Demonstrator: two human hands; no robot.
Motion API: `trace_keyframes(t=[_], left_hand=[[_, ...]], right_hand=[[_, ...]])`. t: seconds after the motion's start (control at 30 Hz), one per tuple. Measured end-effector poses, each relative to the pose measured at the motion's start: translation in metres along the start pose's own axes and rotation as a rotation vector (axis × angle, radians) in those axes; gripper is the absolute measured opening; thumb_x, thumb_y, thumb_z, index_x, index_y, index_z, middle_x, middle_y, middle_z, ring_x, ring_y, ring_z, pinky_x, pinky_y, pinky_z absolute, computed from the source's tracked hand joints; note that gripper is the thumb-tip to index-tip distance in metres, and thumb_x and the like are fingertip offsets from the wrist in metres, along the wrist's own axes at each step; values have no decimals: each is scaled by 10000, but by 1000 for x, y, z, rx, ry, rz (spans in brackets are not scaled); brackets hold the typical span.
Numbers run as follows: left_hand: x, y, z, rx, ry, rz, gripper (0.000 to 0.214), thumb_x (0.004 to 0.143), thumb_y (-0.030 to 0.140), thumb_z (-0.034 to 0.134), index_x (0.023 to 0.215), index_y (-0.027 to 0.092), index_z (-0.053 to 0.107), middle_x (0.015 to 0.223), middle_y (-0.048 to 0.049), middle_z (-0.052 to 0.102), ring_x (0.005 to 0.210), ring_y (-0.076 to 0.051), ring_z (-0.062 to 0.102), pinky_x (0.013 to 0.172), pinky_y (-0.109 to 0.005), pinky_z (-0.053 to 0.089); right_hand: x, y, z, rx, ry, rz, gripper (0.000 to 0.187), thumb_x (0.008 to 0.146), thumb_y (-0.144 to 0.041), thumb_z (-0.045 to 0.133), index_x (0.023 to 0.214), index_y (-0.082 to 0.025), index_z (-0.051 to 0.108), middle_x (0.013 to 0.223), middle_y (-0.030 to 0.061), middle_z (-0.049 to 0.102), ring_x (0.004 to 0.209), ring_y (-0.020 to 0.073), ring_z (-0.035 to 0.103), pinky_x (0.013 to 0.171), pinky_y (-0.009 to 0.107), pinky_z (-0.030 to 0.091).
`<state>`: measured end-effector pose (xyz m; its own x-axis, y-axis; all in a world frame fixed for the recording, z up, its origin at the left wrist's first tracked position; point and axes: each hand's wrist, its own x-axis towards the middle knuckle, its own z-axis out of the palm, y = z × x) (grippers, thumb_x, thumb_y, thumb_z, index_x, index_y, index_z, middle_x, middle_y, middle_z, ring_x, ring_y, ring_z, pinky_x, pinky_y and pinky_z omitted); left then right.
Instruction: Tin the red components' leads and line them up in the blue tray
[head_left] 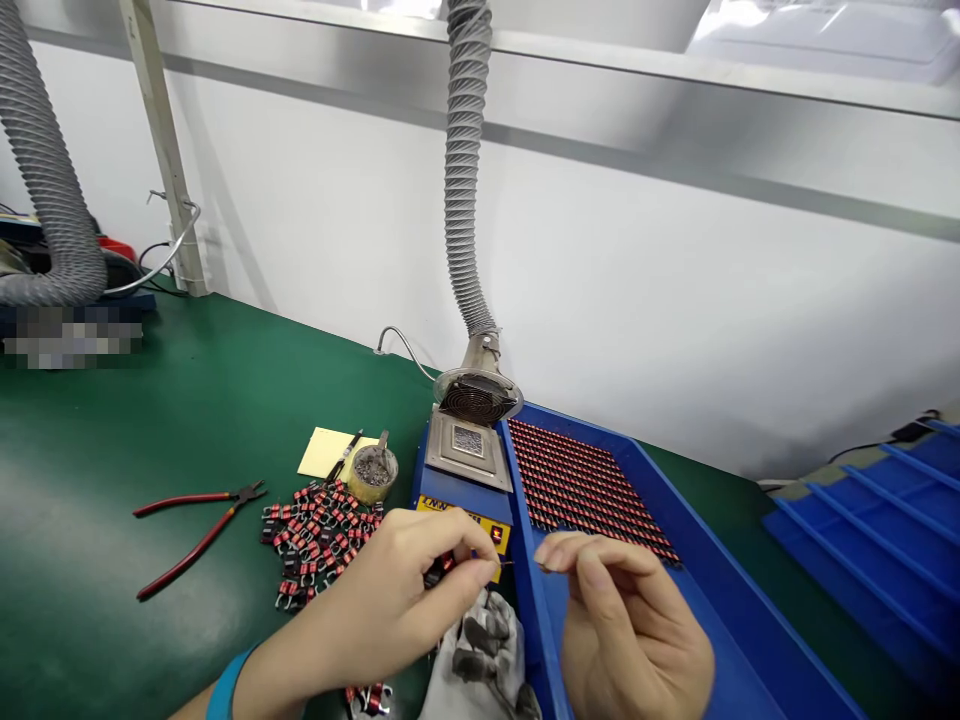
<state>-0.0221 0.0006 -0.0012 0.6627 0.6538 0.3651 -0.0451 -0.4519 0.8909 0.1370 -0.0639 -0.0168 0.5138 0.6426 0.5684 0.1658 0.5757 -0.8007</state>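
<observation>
My left hand (pixel 431 575) is closed in a pinch in front of the blue machine. A thin wire-like tip (pixel 507 563) sticks out past its fingertips; the rest of that small part is hidden by the fingers. Over the near end of the blue tray, my right hand (pixel 630 610) is also pinched, palm turned up, and what it holds, if anything, is too small to make out. Small red-and-black parts with metal ends (pixel 315 535) lie heaped left of my left hand. Below the hands rests a grey work glove (pixel 476 665) with dark, stained fingertips.
Neat rows of red-and-black parts (pixel 585 480) fill the far end of the blue tray (pixel 750 620). A solder pot (pixel 469 440) sits under a fume hose (pixel 466 170). Red-handled pliers (pixel 199 545), a round tin (pixel 373 475) and yellow paper (pixel 328 452) are on the green bench (pixel 187 400).
</observation>
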Motion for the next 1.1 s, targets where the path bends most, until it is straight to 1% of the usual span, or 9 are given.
trace_keyframes(t=[0.07,0.2,0.27,0.37,0.53,0.63,0.77,1.0,1.1], left_hand=[[1,-3,0,-176,18,-64,66,938,227,533,922,227,597,798,38,549,760,-102,506,704,-201,397],[3,-10,4,-563,34,-47,338,935,242,545,1263,303,490,989,8,550,880,-111,546,827,-236,472],[5,-12,7,-617,73,-13,389,924,255,589,1293,301,475,1041,-9,607,969,-125,591,900,-255,479],[7,-13,11,-570,77,-44,465,880,222,661,1312,304,511,1237,-41,652,1225,-168,554,1034,-284,431],[12,-12,6,-505,165,-128,267,823,207,691,1085,237,734,1181,-55,725,1141,-204,637,999,-323,487],[16,-13,2,-611,247,-184,100,765,250,755,815,168,785,923,-76,782,893,-199,708,760,-277,560],[17,-14,-1,-691,378,-184,139,750,273,776,686,151,759,662,-40,742,600,-125,639,550,-216,499],[14,-14,-25,-724,659,-57,137,786,317,752,704,209,738,696,24,747,740,-101,664,795,-222,521],[12,-11,-37,-635,494,-88,106,751,285,776,818,203,768,831,-13,777,851,-147,686,836,-265,531]], right_hand=[[0,2,2,73,-74,99,169,878,-268,675,723,-203,655,646,-14,608,668,127,599,669,231,497],[-7,8,21,384,-143,370,160,854,-291,697,722,-220,640,661,-31,569,659,111,596,655,215,516],[-13,12,32,475,-128,515,75,827,-307,730,850,-258,677,837,-6,650,819,143,654,754,259,552],[-19,18,41,554,-56,649,272,762,-377,788,1012,-311,704,1055,31,706,994,219,681,861,359,566],[-21,26,39,542,-37,683,215,715,-336,842,909,-291,760,951,9,750,911,162,708,872,278,559],[-21,31,36,494,-57,673,175,741,-288,830,904,-281,767,987,8,760,918,130,703,842,212,552],[-24,40,34,443,-107,665,183,718,-286,846,885,-256,778,990,38,770,951,158,706,862,237,550],[-24,23,47,401,-86,708,206,663,-341,874,802,-229,772,883,48,741,825,161,688,781,244,562],[-22,20,48,431,-79,750,208,671,-353,869,807,-235,766,881,35,730,778,148,684,787,263,575]])
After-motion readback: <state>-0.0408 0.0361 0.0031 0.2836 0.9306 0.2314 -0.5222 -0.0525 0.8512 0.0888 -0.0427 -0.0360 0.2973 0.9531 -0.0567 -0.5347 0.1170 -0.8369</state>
